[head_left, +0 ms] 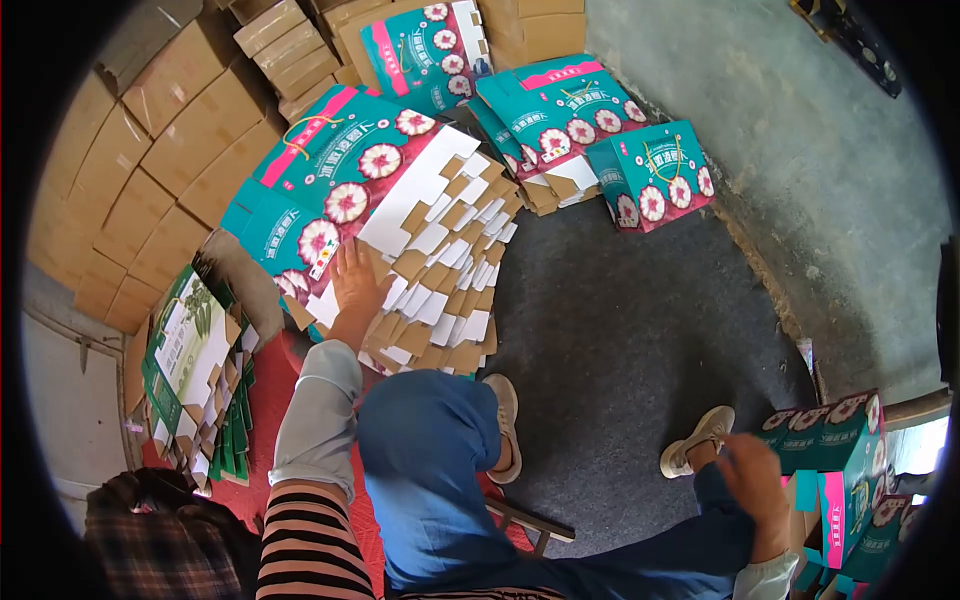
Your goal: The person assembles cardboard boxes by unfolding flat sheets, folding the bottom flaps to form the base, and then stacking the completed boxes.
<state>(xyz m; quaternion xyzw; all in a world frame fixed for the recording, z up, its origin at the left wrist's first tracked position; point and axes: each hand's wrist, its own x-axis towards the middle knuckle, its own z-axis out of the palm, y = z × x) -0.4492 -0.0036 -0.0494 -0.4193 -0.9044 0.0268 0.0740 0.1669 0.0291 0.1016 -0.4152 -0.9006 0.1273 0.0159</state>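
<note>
My left hand (358, 283) lies with its fingers stretched out on the lower edge of a flat, unfolded gift carton (335, 165). This teal and pink carton, printed with round white-and-red slices and fitted with a yellow cord handle, tops a fanned stack of flat cartons (440, 285) showing white and brown flaps. Over by my right knee, my right hand (755, 485) is slightly blurred, its fingers pointing down and mostly hidden. Closest to that hand stand several folded teal cartons (835, 460) at the lower right.
Assembled teal boxes (660, 175) stand at the back beside the concrete wall (800, 130). Brown shipping cartons (170, 130) are piled at the left. Green flat cartons (195, 350) lean below them. A dark cloth (165, 540) is at the lower left. Dark floor (610, 330) lies between my feet.
</note>
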